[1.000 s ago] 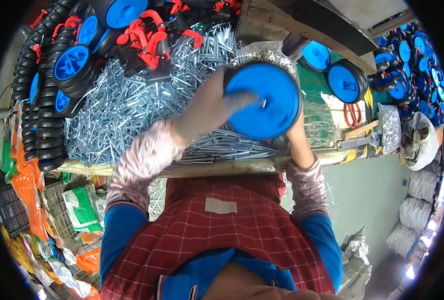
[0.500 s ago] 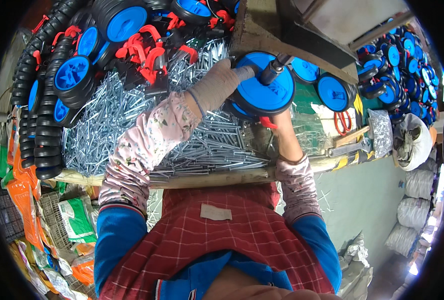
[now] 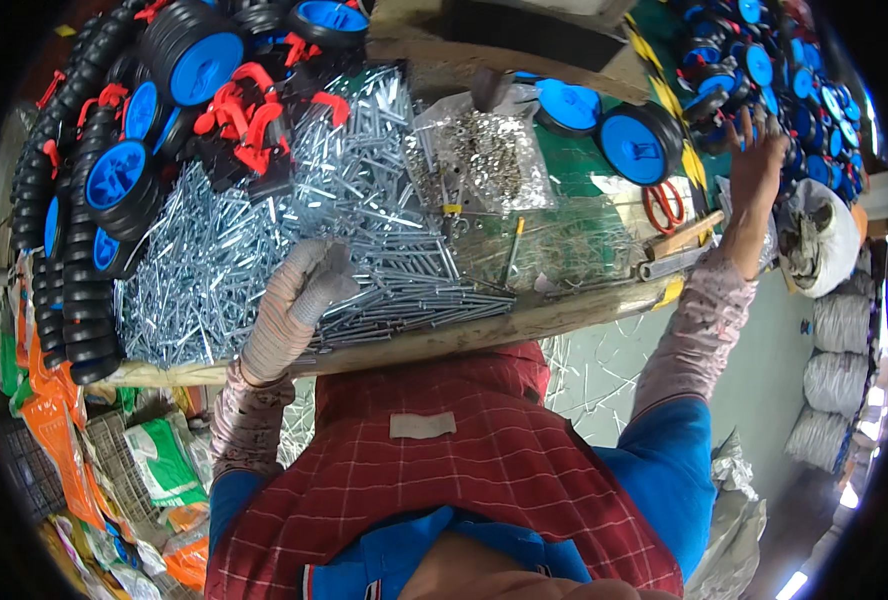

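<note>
My left hand (image 3: 299,305), in a striped knit glove, is over the near edge of a large heap of long silvery metal pins (image 3: 204,265). Its fingers are curled together, and whatever they may hold is hidden. Far to the right, my bare right hand (image 3: 757,160) reaches out with its fingers apart and nothing seen in them. It is at the near side of a big pile of blue-hubbed black wheels (image 3: 759,65). Between the hands, a clear plastic bag of small metal parts (image 3: 484,160) lies on the green bench top (image 3: 584,220).
Stacks of black wheels (image 3: 119,180) and red clips (image 3: 254,120) crowd the left. Two blue wheels, including a nearer wheel (image 3: 632,148), stand beside a machine (image 3: 504,45). Red-handled scissors (image 3: 664,207) and a wooden-handled tool (image 3: 689,235) lie at right, near a white sack (image 3: 819,240).
The blue wheel that both hands had at the machine has left that spot. My left hand has drawn back to the pins, and my right hand has swung right to the wheel pile.
</note>
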Demonstrator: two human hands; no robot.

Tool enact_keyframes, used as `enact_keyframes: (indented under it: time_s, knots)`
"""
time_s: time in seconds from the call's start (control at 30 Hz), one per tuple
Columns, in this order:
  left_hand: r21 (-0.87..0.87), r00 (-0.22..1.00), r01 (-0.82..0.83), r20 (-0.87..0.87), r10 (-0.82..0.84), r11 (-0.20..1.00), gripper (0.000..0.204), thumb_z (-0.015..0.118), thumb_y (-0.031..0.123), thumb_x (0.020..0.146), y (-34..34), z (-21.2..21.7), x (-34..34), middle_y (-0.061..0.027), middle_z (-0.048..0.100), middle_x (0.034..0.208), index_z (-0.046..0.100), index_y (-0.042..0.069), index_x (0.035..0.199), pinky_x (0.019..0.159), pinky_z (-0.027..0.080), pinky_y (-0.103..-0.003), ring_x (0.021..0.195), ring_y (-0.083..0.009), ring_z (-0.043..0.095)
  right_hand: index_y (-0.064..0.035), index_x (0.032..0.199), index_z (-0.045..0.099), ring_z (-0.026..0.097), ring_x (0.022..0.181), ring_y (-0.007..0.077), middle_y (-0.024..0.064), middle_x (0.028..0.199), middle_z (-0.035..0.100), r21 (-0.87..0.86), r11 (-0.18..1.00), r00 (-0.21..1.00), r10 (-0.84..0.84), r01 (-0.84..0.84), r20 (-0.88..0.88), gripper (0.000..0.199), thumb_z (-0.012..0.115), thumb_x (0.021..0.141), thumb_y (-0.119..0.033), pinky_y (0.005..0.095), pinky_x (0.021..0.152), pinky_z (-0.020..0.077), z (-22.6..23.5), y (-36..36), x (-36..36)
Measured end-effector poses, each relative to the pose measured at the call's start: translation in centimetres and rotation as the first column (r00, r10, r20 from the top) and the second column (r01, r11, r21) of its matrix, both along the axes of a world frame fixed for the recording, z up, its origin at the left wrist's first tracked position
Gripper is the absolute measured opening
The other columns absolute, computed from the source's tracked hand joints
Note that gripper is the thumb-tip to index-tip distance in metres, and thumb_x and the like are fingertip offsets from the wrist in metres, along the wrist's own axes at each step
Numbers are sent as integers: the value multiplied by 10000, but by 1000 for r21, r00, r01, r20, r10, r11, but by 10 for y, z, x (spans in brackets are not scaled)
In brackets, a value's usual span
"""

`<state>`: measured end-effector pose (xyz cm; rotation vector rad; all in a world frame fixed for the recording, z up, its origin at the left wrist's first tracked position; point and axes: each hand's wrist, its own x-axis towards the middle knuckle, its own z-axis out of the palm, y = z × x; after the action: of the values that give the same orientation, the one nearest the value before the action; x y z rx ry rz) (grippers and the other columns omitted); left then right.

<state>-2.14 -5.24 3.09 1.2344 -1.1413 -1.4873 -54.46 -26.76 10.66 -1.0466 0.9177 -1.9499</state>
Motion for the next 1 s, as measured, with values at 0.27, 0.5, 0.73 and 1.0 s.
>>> enact_keyframes:
  time_s: [0.27, 0.5, 0.73, 1.0]
  knots:
    - [-248, 961, 258, -33, -274, 934, 375, 711, 93, 883, 20, -14, -22, -77, 596, 1044, 556, 36, 1219, 825, 523, -319, 934, -157, 609, 11, 1217, 597, 585, 818, 91, 80, 936, 676, 60, 962, 362, -42, 266, -931, 424, 743, 881, -202, 260, 743, 485, -73, 49, 74]
    - [-815, 889, 310, 431, 155, 489, 535, 812, 166, 751, 2, -40, -38, -143, 603, 1186, 547, 77, 1206, 878, 541, -467, 1092, -312, 626, -82, 1102, 717, 610, 659, 247, 75, 830, 670, 81, 827, 252, 261, -557, -932, 456, 861, 714, -274, 355, 600, 490, -56, 173, 233]
    - [-423, 960, 206, 263, -98, 883, 584, 780, 185, 824, 29, -31, 1, -180, 607, 1177, 431, 52, 1273, 1005, 469, -476, 1118, -324, 614, -31, 997, 693, 643, 866, 315, 124, 938, 648, 199, 841, 89, 279, -504, -956, 206, 693, 791, -40, 386, 746, 535, -93, 88, 298]
    - [-171, 889, -458, -103, 447, 872, 609, 548, 396, 1003, 53, -25, 8, -153, 511, 1321, 356, -6, 1418, 1045, 403, -363, 1201, -208, 505, -108, 1010, 675, 627, 1009, 228, 18, 1092, 644, -3, 810, -122, -92, -586, -988, 259, 617, 770, -29, 322, 760, 566, -126, 50, 315]
